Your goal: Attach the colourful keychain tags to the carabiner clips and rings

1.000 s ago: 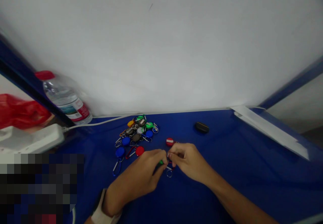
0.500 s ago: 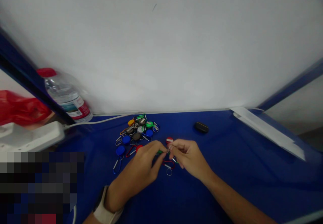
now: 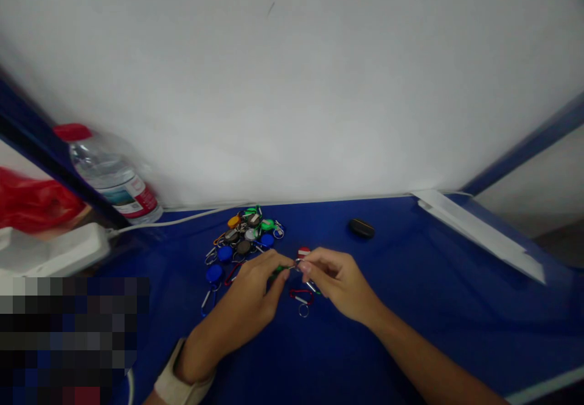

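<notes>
My left hand (image 3: pixel 253 295) and my right hand (image 3: pixel 337 280) meet fingertip to fingertip above the blue table (image 3: pixel 433 308). Both pinch a small green keychain piece (image 3: pixel 279 269) with a metal ring between them. A red carabiner (image 3: pixel 302 296) with a small ring lies on the table just under my hands. A red round tag (image 3: pixel 303 252) sits right behind my right fingers. A pile of coloured keychain tags and clips (image 3: pixel 244 238) lies behind my left hand.
A water bottle with a red cap (image 3: pixel 107 177) stands at the back left beside a white power strip (image 3: pixel 55 253) and its cable. A small black oval object (image 3: pixel 362 228) lies at the back. A white bar (image 3: pixel 479 231) runs along the right side.
Both hands have lifted slightly and shifted back towards the pile, uncovering the red carabiner that now lies on the table beneath them.
</notes>
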`<state>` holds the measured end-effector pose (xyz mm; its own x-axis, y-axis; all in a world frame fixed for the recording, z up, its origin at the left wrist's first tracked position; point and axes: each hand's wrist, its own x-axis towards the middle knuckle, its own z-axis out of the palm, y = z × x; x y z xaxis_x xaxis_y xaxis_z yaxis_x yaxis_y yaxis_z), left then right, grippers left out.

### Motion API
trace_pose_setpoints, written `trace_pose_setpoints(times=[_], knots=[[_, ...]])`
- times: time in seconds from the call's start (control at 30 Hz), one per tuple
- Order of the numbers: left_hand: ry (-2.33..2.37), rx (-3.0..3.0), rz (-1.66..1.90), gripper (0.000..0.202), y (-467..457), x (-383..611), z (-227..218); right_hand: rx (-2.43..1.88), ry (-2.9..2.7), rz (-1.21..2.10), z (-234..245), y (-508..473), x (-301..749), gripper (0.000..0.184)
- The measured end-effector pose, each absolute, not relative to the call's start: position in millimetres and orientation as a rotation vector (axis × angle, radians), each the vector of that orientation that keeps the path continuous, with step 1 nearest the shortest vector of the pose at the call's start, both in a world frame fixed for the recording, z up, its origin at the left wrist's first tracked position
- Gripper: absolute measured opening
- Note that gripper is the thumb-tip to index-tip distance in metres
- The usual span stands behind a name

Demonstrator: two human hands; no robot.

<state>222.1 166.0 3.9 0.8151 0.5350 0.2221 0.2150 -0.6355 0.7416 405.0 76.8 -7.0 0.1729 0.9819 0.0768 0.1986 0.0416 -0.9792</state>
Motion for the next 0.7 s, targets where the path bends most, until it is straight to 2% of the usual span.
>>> trace_pose_setpoints(times=[0.27,0.5,0.6,0.7], knots=[[0.498,2.236,0.552,0.024,164.8,222.3,10.0,-1.317,-1.126,0.992,-3.3,74.4,401.3,0.045],[0.453,2.346,0.588,0.027,153.6,232.9,-7.0,-1.281,-0.997,0.97,-10.1,76.7,393.6,0.044],[0.497,2.465,0.584,0.029,146.1,236.9,-16.3,-1.356,-1.028,0.89,-17.7,77.2,394.7,0.038],[0.527,2.58,0.57,0.027,145.0,237.1,-19.0,-1.497,-1.307,0.596,-24.1,74.3,398.6,0.025]])
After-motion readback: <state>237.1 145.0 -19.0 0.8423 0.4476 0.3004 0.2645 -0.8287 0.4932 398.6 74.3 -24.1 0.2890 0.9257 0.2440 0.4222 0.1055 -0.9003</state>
